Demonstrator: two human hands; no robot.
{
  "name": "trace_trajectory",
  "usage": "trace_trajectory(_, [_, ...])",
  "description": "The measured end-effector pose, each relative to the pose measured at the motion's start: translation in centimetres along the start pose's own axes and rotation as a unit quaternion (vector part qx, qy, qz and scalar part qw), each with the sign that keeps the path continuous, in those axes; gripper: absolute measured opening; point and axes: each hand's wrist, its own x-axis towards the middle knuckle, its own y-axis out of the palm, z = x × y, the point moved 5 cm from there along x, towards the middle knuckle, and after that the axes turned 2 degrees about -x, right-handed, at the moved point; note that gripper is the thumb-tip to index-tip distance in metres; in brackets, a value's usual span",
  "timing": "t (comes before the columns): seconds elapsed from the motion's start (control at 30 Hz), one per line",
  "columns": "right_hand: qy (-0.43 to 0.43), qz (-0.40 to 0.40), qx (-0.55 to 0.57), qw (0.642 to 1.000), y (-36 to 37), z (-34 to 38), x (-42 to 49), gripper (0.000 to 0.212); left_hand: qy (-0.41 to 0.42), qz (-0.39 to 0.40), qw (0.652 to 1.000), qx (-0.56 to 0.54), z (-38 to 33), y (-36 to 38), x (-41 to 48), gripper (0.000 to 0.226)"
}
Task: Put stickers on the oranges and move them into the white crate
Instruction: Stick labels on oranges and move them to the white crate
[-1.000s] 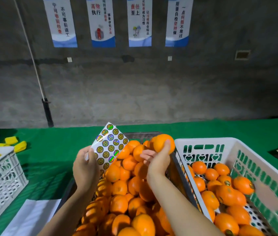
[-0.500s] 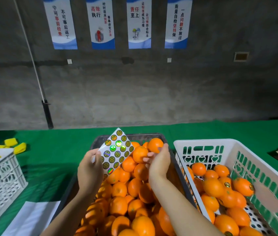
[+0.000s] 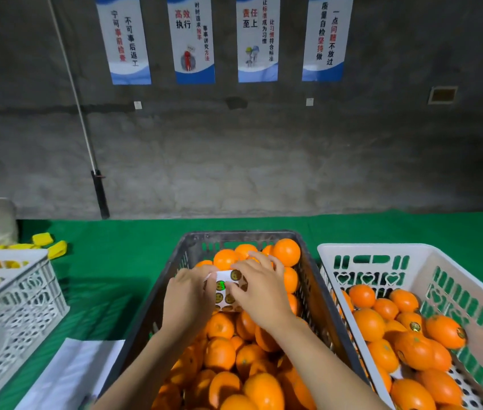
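Near the front, white paper sheet (image 3: 68,377) on the green bench (image 3: 116,261); dark crate (image 3: 175,261) heaped with unlabelled oranges (image 3: 219,353); above the heap, left hand (image 3: 185,297) gripping the sticker sheet (image 3: 225,291) by its left edge; right hand (image 3: 259,291) over the sheet, fingertips pinching at a sticker; to the right, white crate (image 3: 382,250) holding stickered oranges (image 3: 414,350); at left, second white crate (image 3: 12,306); farther back, yellow pieces (image 3: 48,244); beyond, grey wall with four posters (image 3: 258,39).
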Motion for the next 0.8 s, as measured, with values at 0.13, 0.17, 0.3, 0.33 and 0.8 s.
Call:
trace_trajectory(0.13, [0.043, 0.030, 0.011, 0.999, 0.0, -1.2, 0.3, 0.034, -0.004, -0.011, 1.000, 0.023, 0.4, -0.2, 0.1, 0.027])
trace_trajectory(0.17, [0.054, 0.035, 0.018, 0.998, 0.0, -1.4, 0.3, 0.028, -0.010, -0.012, 0.999, 0.030, 0.5, -0.2, 0.1, 0.028])
trace_trajectory(0.3, [0.074, 0.062, 0.046, 0.994, 0.0, -1.3, 0.1, 0.014, -0.006, -0.035, 0.996, 0.081, 0.6, -0.2, -0.3, 0.015])
trace_trajectory(0.33, [0.072, 0.072, 0.051, 0.994, 0.1, -1.3, 0.0, 0.017, 0.012, -0.036, 0.994, 0.099, 0.6, -0.2, -0.4, 0.009])
trace_trajectory(0.8, [0.207, 0.108, 0.383, 0.894, 1.0, -2.0, 0.0, 0.046, -0.009, 0.055, 0.997, 0.044, 1.7, 1.6, 0.2, 0.033])
